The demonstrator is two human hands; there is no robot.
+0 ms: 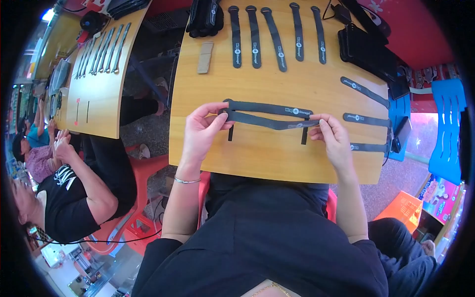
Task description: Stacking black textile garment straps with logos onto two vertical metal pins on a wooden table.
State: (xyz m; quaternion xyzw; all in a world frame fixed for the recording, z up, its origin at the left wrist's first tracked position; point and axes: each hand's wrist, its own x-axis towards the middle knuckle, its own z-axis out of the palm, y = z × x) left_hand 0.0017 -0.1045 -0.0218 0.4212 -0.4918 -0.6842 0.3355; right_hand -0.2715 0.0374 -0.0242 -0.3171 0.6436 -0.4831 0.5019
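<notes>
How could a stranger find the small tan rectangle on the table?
Start at the central wooden table. At its far left corner is a black bundle, beside dark straps. Just nearer lies the small tan rectangle, light-coloured where its neighbours are dark.

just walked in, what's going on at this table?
A seated person holds a dark gray strap above the wooden table, its left end pinched in the left hand and its right end in the right hand. A second strap runs just beyond it; whether it's also gripped is hard to tell. Five similar straps lie along the far side, three more at the right edge.
</notes>
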